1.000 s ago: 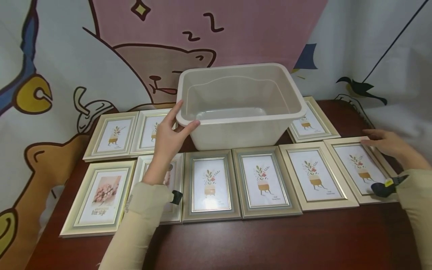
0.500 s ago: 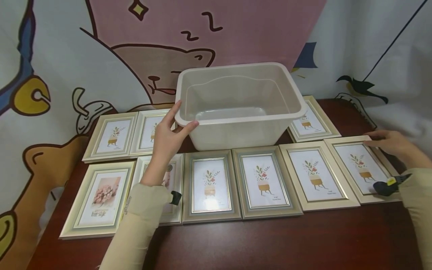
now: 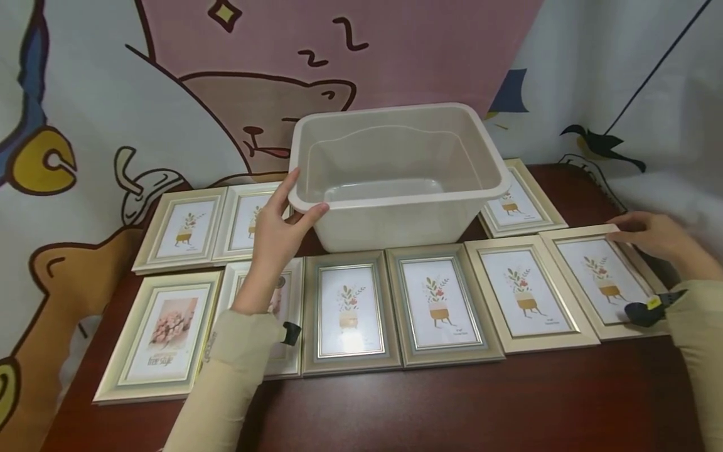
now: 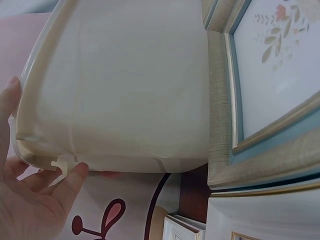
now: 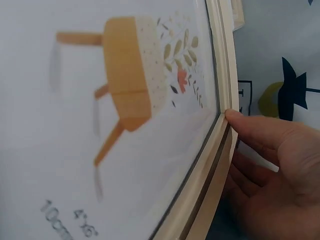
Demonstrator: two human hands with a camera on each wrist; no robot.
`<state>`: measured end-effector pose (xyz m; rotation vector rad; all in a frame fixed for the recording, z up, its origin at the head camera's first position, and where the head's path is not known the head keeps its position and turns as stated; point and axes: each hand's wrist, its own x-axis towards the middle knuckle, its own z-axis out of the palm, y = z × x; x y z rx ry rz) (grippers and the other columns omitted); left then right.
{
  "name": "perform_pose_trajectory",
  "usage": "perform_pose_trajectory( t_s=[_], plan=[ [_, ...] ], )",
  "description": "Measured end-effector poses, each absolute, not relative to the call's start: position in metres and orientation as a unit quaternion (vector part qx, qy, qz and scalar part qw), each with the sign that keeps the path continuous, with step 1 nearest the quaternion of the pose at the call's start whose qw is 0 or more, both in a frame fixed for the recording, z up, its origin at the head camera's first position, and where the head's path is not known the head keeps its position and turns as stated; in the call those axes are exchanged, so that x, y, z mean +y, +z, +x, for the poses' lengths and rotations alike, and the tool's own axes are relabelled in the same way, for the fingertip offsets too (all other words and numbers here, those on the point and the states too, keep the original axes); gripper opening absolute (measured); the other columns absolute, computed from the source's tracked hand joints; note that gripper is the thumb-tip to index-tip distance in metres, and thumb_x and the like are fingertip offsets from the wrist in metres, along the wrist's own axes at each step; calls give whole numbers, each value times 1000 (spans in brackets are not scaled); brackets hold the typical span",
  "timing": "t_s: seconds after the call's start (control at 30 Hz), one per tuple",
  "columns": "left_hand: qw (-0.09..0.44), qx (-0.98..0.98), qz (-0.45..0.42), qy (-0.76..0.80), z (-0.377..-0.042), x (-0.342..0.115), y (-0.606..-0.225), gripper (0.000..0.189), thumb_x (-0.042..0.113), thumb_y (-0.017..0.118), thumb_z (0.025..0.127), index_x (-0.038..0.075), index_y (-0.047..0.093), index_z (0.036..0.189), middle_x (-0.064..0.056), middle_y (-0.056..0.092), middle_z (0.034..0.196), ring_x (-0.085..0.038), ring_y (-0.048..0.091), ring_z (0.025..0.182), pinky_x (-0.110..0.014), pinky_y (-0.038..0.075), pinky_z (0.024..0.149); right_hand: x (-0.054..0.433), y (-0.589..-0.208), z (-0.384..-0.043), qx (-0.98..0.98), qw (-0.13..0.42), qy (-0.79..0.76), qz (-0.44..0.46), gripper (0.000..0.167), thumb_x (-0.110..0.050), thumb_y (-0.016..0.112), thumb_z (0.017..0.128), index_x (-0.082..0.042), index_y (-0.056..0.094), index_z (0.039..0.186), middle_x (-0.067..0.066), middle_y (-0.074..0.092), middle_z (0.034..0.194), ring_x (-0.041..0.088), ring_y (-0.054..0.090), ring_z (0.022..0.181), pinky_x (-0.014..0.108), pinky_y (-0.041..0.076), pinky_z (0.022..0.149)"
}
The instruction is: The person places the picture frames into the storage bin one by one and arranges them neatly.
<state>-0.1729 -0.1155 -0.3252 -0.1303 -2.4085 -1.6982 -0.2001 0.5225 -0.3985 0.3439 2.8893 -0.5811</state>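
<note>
A beige plastic tub (image 3: 395, 221) stands behind the front row of picture frames. My left hand (image 3: 275, 242) grips its front left corner, thumb on the front of the rim and fingers round the side. In the left wrist view, fingertips of the left hand (image 4: 42, 200) touch the tub's wall under the rim. At the far right, my right hand (image 3: 658, 242) pinches the upper right corner of the cream picture frame (image 3: 599, 267). The right wrist view has the thumb of the right hand (image 5: 280, 150) on the frame's border (image 5: 225, 65), its other fingers beyond the edge.
Several picture frames with flower prints lie in a front row, including a grey one (image 3: 393, 314) and a pink-print one (image 3: 121, 376). Behind them lie frames left (image 3: 147, 251) and right (image 3: 539, 188) of the tub. A cartoon-print cloth (image 3: 440, 50) hangs behind the dark red table (image 3: 452, 408).
The head view has shifted slightly, so the scene sits a little further left. Both hands keep their hold on the tub and the frame, which show no clear movement.
</note>
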Motion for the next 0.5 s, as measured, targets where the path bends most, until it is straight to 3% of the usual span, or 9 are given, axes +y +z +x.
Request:
perform_pose_trajectory(
  t_s=[0.2,0.4,0.5],
  plan=[
    [95,-818,-37,-566,-168,-120,-330,79,26,78,88,20,37,155,-4,37,160,-19,44,143,-30,51,105,521,-403,-195,967,70,-218,111,62,-37,53,100,15,41,133,44,40,128,57,44,109,64,44,81],
    [89,-816,-39,-570,-169,-117,-332,79,25,77,88,20,36,155,-5,35,161,-19,41,145,-31,50,106,532,-393,-191,957,67,-247,134,67,-37,52,101,13,33,142,45,34,136,58,39,115,69,37,91],
    [92,-814,-39,-572,-170,-116,-331,79,25,77,88,19,37,155,-5,36,160,-19,42,144,-31,50,106,536,-384,-191,956,76,-248,139,74,-44,51,100,12,32,144,44,34,136,54,41,111,65,40,88]
  ],
)
